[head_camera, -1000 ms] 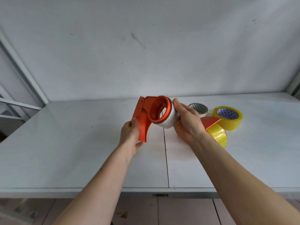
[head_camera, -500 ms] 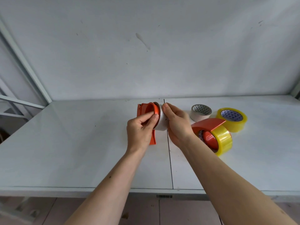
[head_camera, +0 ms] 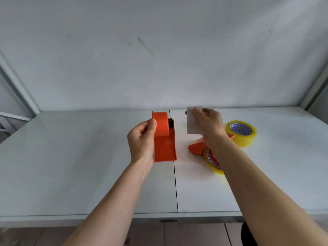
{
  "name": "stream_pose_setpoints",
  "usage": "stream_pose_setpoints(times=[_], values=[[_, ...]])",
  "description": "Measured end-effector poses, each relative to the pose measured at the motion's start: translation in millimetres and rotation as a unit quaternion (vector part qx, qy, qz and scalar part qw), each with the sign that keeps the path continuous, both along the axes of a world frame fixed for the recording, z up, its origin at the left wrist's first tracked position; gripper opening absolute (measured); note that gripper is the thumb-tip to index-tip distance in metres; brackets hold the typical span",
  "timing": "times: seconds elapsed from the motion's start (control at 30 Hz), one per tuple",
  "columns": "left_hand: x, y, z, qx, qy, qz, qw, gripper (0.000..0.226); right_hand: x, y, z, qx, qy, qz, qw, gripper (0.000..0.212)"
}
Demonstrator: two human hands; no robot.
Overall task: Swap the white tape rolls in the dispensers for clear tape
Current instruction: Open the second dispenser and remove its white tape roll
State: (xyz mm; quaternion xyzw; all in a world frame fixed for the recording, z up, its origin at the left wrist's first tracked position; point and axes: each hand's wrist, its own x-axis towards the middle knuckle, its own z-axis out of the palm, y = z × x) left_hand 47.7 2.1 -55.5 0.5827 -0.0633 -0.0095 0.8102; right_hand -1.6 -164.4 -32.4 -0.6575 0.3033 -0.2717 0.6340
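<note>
We are holding the empty orange plastic tape dispenser [head_camera: 164,137] in our left hand [head_camera: 142,141], fingers wrapped around its round hub from the nine o'clock side, its flat handle pointing down toward six o'clock and its dark serrated blade [head_camera: 170,121] showing at the top. Our right hand [head_camera: 209,128] is gripping the white tape roll [head_camera: 193,121], seen edge-on as a pale grey rectangle, with the fingers closed over its far side; the roll is hanging clear of the dispenser, off at three o'clock from it, with a bare gap of white tabletop [head_camera: 71,166] between them. We judge that this roll is out of its holder and is waiting to be put aside. The next thing we need, the loose yellowish clear tape roll with a blue patterned core [head_camera: 241,133], is lying flat on the table at three o'clock from our right hand, its open core facing up, so its axis is standing upright. Our right hand is clearly the nearer one to it. A second orange dispenser already carrying clear tape [head_camera: 209,157] is lying beneath our right wrist, at about five o'clock from the white roll, and we are going to have to reach past it.
</note>
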Motion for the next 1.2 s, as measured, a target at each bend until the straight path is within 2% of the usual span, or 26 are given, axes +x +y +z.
stream_pose_setpoints(times=[0.1,0.2,0.27,0.37,0.43,0.5,0.57,0.67,0.77,0.83,0.9,1.03,1.2], values=[[-2,-10,-4,-0.017,0.028,-0.008,0.999,0.010,8,-34,14,-0.092,0.047,-0.047,0.994,0.029],[0,-22,-7,-0.035,0.043,-0.015,0.998,0.007,11,-65,9,-0.149,0.109,-0.091,0.979,0.030],[-2,-30,-7,-0.033,0.046,-0.021,0.998,0.008,12,-81,2,-0.178,0.182,-0.075,0.964,0.030],[-4,-42,-8,-0.032,0.053,-0.032,0.998,0.008,15,-101,-7,-0.259,0.300,-0.025,0.918,0.017],[-5,-48,-9,-0.029,0.059,-0.035,0.997,0.008,20,-108,-14,-0.318,0.333,0.012,0.888,0.007],[-4,-50,-10,-0.028,0.066,-0.035,0.997,0.010,24,-112,-20,-0.378,0.355,0.039,0.854,0.015],[-4,-51,-10,-0.034,0.073,-0.034,0.996,0.010,28,-114,-25,-0.419,0.369,0.050,0.828,0.012],[-4,-51,-9,-0.031,0.074,-0.035,0.996,0.011,31,-117,-28,-0.407,0.359,0.080,0.836,0.011],[-4,-51,-10,-0.026,0.073,-0.037,0.996,0.009,26,-121,-23,-0.368,0.303,0.098,0.874,0.018],[-5,-51,-9,-0.024,0.077,-0.040,0.996,0.010,18,-125,-17,-0.340,0.263,0.044,0.902,0.028],[-7,-52,-9,-0.026,0.078,-0.041,0.996,0.009,4,-134,-16,-0.313,0.252,-0.018,0.916,0.027],[-8,-52,-11,-0.037,0.074,-0.039,0.996,0.008,-28,-148,-25,-0.287,0.314,-0.066,0.903,0.026],[-11,-51,-13,-0.029,0.073,-0.037,0.996,0.007,-42,-145,-41,-0.305,0.399,-0.044,0.864,0.051]])
